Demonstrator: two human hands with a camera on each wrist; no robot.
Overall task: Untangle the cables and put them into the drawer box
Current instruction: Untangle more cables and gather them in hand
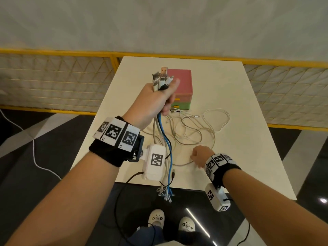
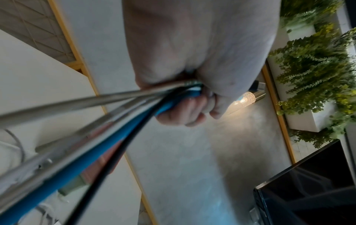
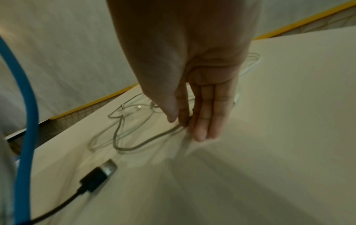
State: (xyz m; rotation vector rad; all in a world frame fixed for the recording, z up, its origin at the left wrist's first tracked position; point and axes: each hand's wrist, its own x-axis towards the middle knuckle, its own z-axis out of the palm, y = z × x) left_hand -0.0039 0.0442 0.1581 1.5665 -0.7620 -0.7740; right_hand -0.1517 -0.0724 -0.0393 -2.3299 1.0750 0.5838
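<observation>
My left hand (image 1: 156,100) is raised above the table and grips a bundle of cables (image 1: 164,139), white, grey, blue and black. Their plugs (image 1: 161,77) stick up out of the fist, and the strands hang down past the table's front edge. The left wrist view shows the fingers (image 2: 185,111) curled round the bundle's blue cable (image 2: 96,152). My right hand (image 1: 198,155) is low on the table, where thumb and index finger (image 3: 183,115) pinch a grey cable (image 3: 146,141). Loose white cables (image 1: 195,125) lie tangled before the pink-and-green drawer box (image 1: 182,82), partly hidden by my left hand.
The white table (image 1: 239,103) is small, with its front edge close to my body. A black USB plug (image 3: 108,169) lies near that edge. A yellow mesh fence (image 1: 53,82) runs behind the table. Potted greenery (image 2: 318,68) and a dark screen (image 2: 308,190) show in the left wrist view.
</observation>
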